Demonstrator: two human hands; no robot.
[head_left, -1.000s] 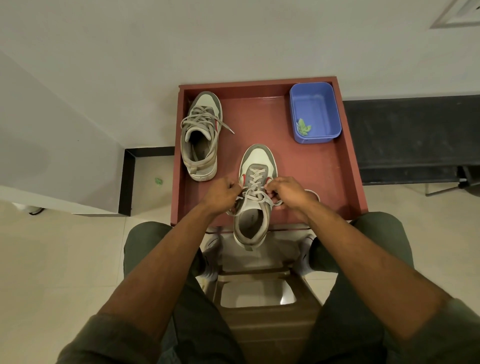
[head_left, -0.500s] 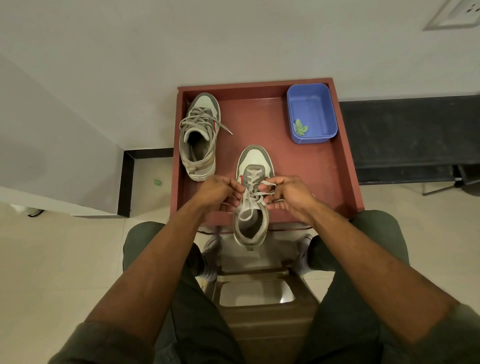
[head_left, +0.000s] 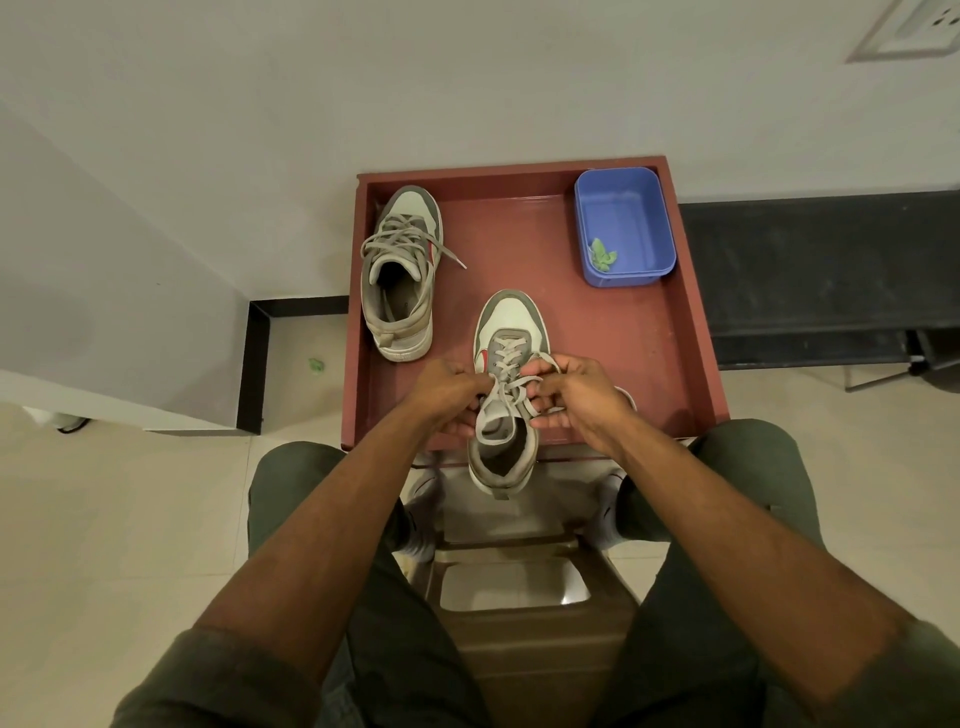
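A: Little has moved since half a second ago: both hands stay at the laces (head_left: 511, 387), and the near shoe (head_left: 511, 332) lies where it did.

B: Where is that shoe?

A: On the red table (head_left: 660, 364), close to its front edge. Its toe points to the wall and its heel sticks out over the edge.

B: And the hands?

A: The left hand (head_left: 447, 389) sits at the shoe's left side, its fingers (head_left: 460, 427) curled in and pinching a strand. The right hand (head_left: 582, 395) sits at the right side, thumb and fingers curled tight on another strand. The laces cross between the two hands, over the tongue.

B: Anything else on the table?

A: A second shoe (head_left: 402, 275) stands in the far left corner, well apart, with its laces loose. A blue tub (head_left: 623, 218) sits in the far right corner with a green scrap (head_left: 601, 254) inside.
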